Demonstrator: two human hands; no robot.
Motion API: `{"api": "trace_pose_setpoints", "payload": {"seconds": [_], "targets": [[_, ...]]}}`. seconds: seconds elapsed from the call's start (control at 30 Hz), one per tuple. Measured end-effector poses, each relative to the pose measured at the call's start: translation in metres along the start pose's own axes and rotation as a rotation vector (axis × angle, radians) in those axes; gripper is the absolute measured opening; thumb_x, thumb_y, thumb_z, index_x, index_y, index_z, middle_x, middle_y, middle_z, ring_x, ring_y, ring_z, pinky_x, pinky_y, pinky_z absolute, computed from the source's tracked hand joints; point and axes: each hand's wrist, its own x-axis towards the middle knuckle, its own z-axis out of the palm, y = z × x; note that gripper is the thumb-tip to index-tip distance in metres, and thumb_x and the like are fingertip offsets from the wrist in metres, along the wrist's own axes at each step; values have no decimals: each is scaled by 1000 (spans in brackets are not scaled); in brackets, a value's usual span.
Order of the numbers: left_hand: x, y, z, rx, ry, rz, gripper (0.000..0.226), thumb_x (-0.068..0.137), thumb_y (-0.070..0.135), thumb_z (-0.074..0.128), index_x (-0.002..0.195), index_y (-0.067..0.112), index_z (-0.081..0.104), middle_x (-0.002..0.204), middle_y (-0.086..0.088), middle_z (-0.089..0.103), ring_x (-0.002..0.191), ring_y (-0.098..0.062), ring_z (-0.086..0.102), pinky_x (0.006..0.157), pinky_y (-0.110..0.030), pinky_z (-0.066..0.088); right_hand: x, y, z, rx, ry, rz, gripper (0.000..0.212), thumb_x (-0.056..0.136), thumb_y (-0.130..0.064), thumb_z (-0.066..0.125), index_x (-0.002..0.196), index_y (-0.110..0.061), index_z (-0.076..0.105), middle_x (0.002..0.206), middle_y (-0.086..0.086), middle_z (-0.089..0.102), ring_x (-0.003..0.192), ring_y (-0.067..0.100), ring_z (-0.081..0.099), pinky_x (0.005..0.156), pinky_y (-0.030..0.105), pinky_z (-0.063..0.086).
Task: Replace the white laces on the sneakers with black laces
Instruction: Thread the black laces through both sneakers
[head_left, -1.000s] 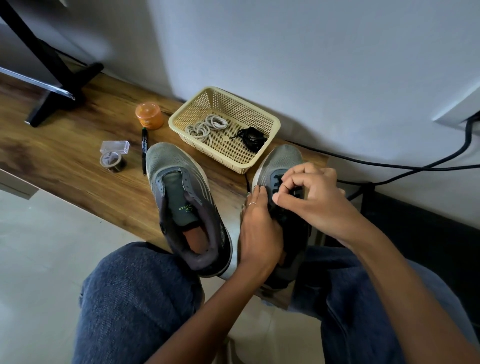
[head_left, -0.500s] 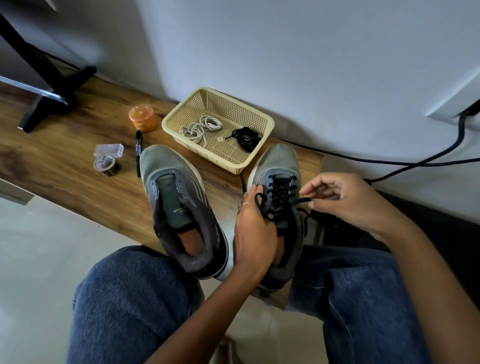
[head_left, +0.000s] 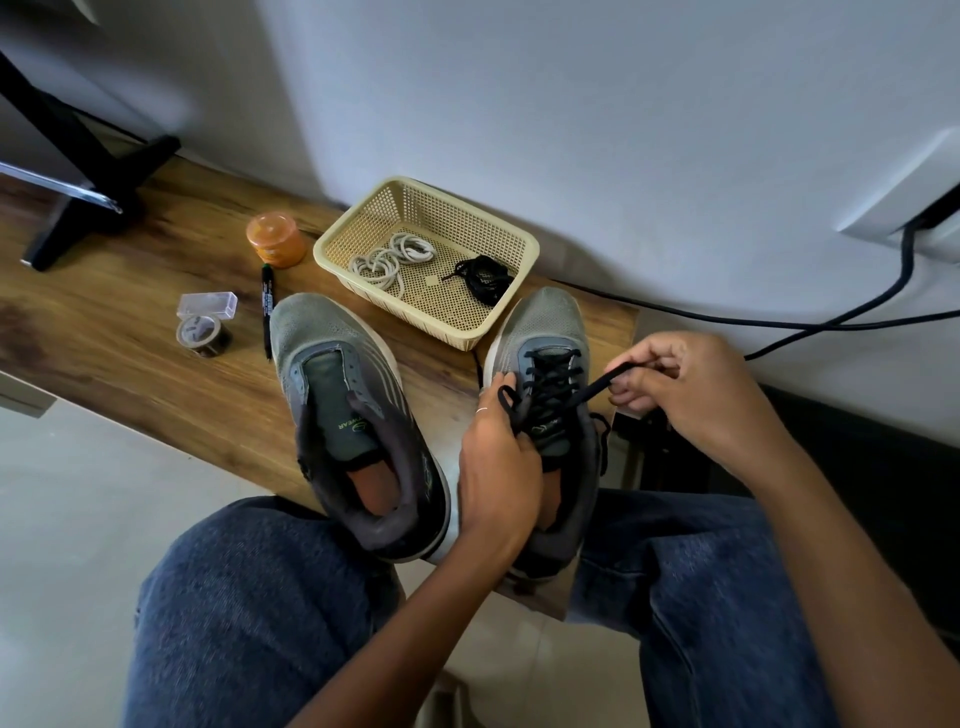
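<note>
Two grey sneakers stand on a wooden bench. The left sneaker (head_left: 343, 410) has no lace in it. The right sneaker (head_left: 550, 338) is threaded with a black lace (head_left: 550, 387). My left hand (head_left: 498, 467) grips the right sneaker's left side near the tongue, a loop of lace at its fingertips. My right hand (head_left: 680, 395) pinches the lace's free end and holds it taut out to the right. A beige basket (head_left: 363, 228) behind the shoes holds coiled white laces (head_left: 389, 257) and a bundled black lace (head_left: 483, 278).
An orange jar (head_left: 275, 239), a black marker (head_left: 267, 306), a tape roll (head_left: 202, 332) and a small clear box (head_left: 208, 304) lie left of the shoes. A black stand foot (head_left: 98, 202) is at far left. Black cables (head_left: 831, 322) run along the wall. My jeans-clad knees fill the foreground.
My right hand has left the top of the right sneaker and drawn the black lace end out to the right. My left hand stays on the shoe.
</note>
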Motion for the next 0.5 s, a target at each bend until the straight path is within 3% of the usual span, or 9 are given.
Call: {"api": "trace_pose_setpoints", "payload": {"seconds": [0.07, 0.13, 0.23, 0.3, 0.4, 0.5], "targets": [[0, 1, -1, 1, -7, 7, 65, 87, -11, 41, 143, 21, 44, 123, 7, 61, 112, -8, 56, 74, 0, 34, -2, -3, -1, 35, 18, -8, 32, 89, 5, 57, 77, -23, 66, 71, -1, 70, 66, 9, 71, 62, 15, 55], [0, 2, -5, -7, -33, 30, 62, 86, -9, 45, 140, 21, 47, 115, 11, 60, 103, -2, 55, 68, 6, 32, -3, -6, 1, 82, 26, -5, 30, 90, 6, 55, 79, -20, 66, 74, 4, 71, 66, 10, 71, 61, 16, 55], [7, 4, -19, 30, -146, 84, 47, 88, 7, 59, 133, 23, 53, 112, 10, 64, 103, -6, 58, 69, 5, 35, -3, -6, 0, 117, -1, 13, 27, 90, 6, 57, 84, -20, 63, 73, 5, 70, 68, 13, 71, 60, 20, 56], [12, 3, -34, 74, -255, 99, 42, 87, 20, 67, 127, 25, 55, 108, 13, 63, 103, -4, 58, 77, -1, 38, -5, -4, -2, 74, -63, 55, 26, 87, 2, 62, 91, -23, 59, 76, 3, 69, 74, 19, 72, 68, 31, 59], [14, 0, -54, 18, -340, 57, 27, 86, 28, 68, 111, 23, 60, 108, 11, 67, 105, -4, 61, 94, -19, 47, -7, 0, -3, 32, -92, 147, 26, 84, -5, 64, 97, -25, 54, 83, 5, 69, 75, 21, 72, 81, 46, 58], [11, 3, -59, 36, -299, 57, 10, 95, 23, 59, 102, 18, 62, 99, 6, 68, 92, 1, 61, 75, -6, 45, -7, -1, -5, 75, -43, 195, 18, 83, -7, 62, 94, -16, 51, 89, 18, 67, 76, 26, 71, 81, 47, 58]]}}
